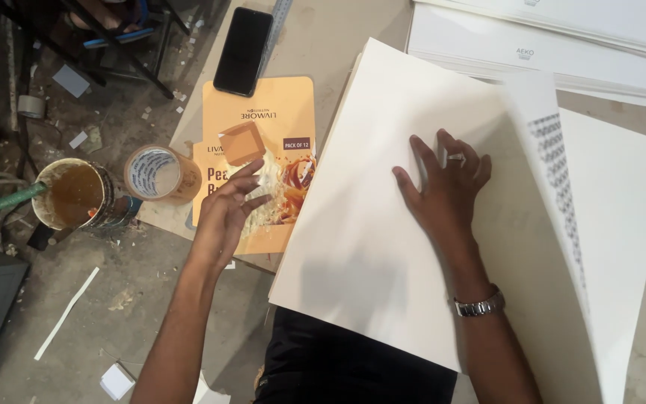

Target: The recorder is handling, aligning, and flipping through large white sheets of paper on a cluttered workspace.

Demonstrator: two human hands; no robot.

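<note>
A person works over a large white sheet (pixel 383 217) that lies across the lap and a low board, its near corner reaching the dark trousers. The right hand (pixel 446 183) lies flat on the sheet, palm down, fingers spread, a ring on one finger and a metal watch (pixel 480 305) on the wrist. To the right of that hand, a second sheet (pixel 562 194) with a dotted grey strip stands lifted and curling over more white sheets.

The left hand (pixel 226 213) hovers open, fingers loosely fanned and holding nothing, above an orange printed carton blank (pixel 256 127) that lies flat just left of the white sheet, partly tucked under its edge. A black phone (pixel 243 51) rests face up at the top of the blank, beside a metal ruler (pixel 277 22).

On the gritty floor at left stand a tape roll (pixel 157 174) and, just beside it, a can (pixel 76 194) of brown glue, with paper scraps scattered about. A stack of white boards (pixel 547 45) fills the upper right.
</note>
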